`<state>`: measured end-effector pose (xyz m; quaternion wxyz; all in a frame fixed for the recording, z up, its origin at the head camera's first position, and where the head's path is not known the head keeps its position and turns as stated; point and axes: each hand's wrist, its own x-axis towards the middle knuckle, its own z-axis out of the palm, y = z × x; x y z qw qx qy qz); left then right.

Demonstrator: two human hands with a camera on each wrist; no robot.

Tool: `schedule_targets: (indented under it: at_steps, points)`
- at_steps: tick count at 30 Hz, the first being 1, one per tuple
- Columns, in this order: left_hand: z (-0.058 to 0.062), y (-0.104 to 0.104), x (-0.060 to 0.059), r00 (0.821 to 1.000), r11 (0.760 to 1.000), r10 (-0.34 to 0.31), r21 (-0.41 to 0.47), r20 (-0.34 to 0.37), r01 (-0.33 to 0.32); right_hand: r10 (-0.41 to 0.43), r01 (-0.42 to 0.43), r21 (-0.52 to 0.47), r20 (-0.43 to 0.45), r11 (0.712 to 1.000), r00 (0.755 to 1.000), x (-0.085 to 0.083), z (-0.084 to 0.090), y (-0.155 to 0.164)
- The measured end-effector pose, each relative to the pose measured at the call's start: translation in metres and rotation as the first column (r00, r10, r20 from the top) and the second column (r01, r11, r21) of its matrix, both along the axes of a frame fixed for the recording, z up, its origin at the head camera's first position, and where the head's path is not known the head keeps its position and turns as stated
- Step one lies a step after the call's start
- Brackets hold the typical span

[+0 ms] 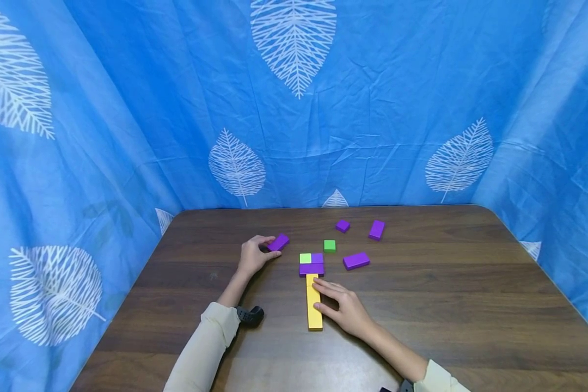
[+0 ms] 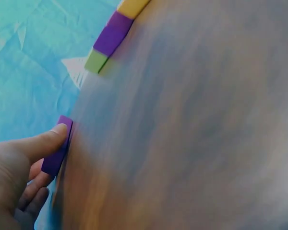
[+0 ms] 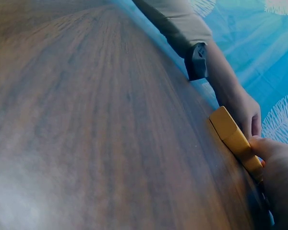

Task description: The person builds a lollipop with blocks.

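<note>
On the brown wooden table (image 1: pixel 446 305), my left hand (image 1: pixel 255 253) pinches a purple block (image 1: pixel 279 242) between thumb and fingers; the left wrist view shows the same purple block (image 2: pixel 57 148) under my thumb. My right hand (image 1: pixel 345 307) rests with straight fingers against a long yellow block (image 1: pixel 314 305), which points away from me and appears in the right wrist view as a yellow block (image 3: pixel 235 141) beside my thumb. At its far end sit a purple block (image 1: pixel 311 268), a light green square (image 1: pixel 305 258) and a small purple square (image 1: pixel 317 257).
Loose pieces lie farther back: a green cube (image 1: pixel 329 245), a purple block (image 1: pixel 356 260), a small purple cube (image 1: pixel 342 225) and another purple block (image 1: pixel 376 230). Blue leaf-print curtain (image 1: pixel 294 109) walls the table on three sides.
</note>
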<state>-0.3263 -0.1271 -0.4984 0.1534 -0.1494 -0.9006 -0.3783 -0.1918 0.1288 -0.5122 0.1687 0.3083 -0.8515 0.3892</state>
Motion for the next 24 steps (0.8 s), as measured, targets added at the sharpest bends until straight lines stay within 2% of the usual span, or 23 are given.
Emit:
schedule_targets:
  at_steps: [5,8,11,16,21,24]
  points:
    - [-0.001,0.005,0.006,1.000,1.000,-0.014,-0.024,-0.002,0.013,-0.002,0.002,0.000,-0.006,1.000,1.000,0.000,0.000,0.000]
    - [0.000,0.004,0.006,0.999,1.000,-0.028,-0.009,0.022,0.028,-0.001,0.001,0.000,-0.007,1.000,1.000,0.000,-0.001,0.001]
    - [0.004,0.000,0.002,0.993,0.995,-0.098,0.010,0.064,0.098,-0.001,0.001,0.001,0.001,1.000,1.000,0.000,-0.001,0.001]
    - [0.010,-0.007,-0.010,0.955,0.971,-0.236,-0.001,0.178,0.240,-0.001,0.001,-0.003,0.006,1.000,1.000,0.000,-0.001,0.001]
    - [0.011,-0.012,-0.020,0.914,0.954,-0.286,0.001,0.286,0.299,0.002,-0.002,-0.005,0.010,1.000,1.000,0.000,0.000,0.001]
    - [0.015,-0.014,-0.023,0.881,0.944,-0.309,0.007,0.357,0.329,-0.001,0.001,0.000,0.016,1.000,1.000,0.000,-0.001,0.001]
